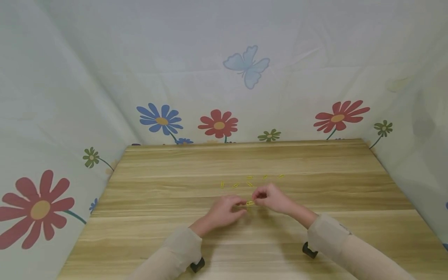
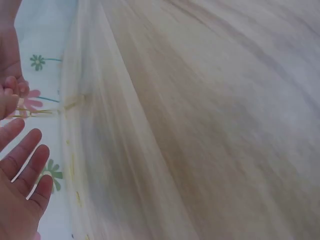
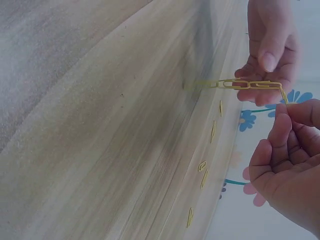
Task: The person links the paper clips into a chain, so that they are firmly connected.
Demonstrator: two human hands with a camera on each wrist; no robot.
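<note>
Between thumb and forefinger, my right hand [image 1: 273, 199] pinches the end of a short chain of linked yellow paper clips [image 3: 257, 85]. In the right wrist view the end clip bends at an angle where the right fingertips [image 3: 286, 112] hold it. The rest of the chain hangs toward the tabletop. My left hand [image 1: 224, 211] is beside the chain with its fingers apart and fairly straight. In the left wrist view its fingers [image 2: 36, 162] spread near the clips, gripping nothing visible.
Several loose yellow paper clips [image 1: 249, 184] lie scattered on the wooden table [image 1: 175, 167] beyond the hands. A white cloth backdrop [image 1: 297, 85] with printed flowers and a butterfly stands behind the table and along its sides.
</note>
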